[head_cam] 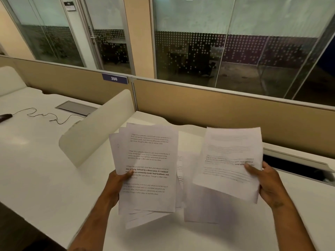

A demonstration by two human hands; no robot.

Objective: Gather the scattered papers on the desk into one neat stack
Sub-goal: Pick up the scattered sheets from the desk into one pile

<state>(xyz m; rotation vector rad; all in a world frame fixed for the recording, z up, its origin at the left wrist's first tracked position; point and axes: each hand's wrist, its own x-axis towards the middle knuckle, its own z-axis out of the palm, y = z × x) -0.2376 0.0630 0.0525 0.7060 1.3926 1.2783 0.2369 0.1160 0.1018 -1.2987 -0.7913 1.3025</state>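
My left hand (118, 183) grips an uneven bundle of printed sheets (148, 160) by its left edge, held above the white desk (45, 178); the sheets fan out at the bottom and top. My right hand (266, 183) holds a single printed sheet (230, 160) by its right edge, lifted and blurred. Beneath that sheet another paper (204, 209) lies flat on the desk, and part of one more paper (180, 165) shows between the bundle and the raised sheet.
A cream divider panel (97, 127) stands on the desk left of the papers. A tan partition (235, 113) with a "386" label (114, 78) runs along the back. A dark cable slot (293, 167) opens at right. A cable (45, 115) and mouse (5, 117) lie far left.
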